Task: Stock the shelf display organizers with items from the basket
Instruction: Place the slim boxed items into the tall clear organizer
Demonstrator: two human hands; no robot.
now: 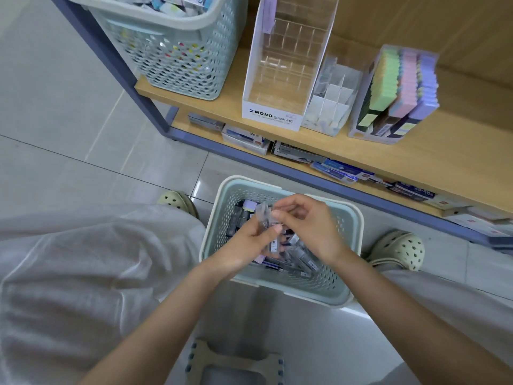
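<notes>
A pale green basket (352, 218) stands on the floor between my feet, with several small dark and clear packets in it. My left hand (247, 243) holds a few clear packets (266, 226) above the basket. My right hand (308, 226) pinches the top of the same bunch. On the wooden shelf (416, 154) stand a clear organizer in a white MONO box (277, 79), a small white divided organizer (330, 107), and a clear organizer (394, 98) filled with pastel items.
A second perforated basket (172, 51) full of items sits at the shelf's left end. Boxed goods (338, 168) lie on the lower shelf. A stool (233, 362) is under me. My knees and shoes flank the floor basket.
</notes>
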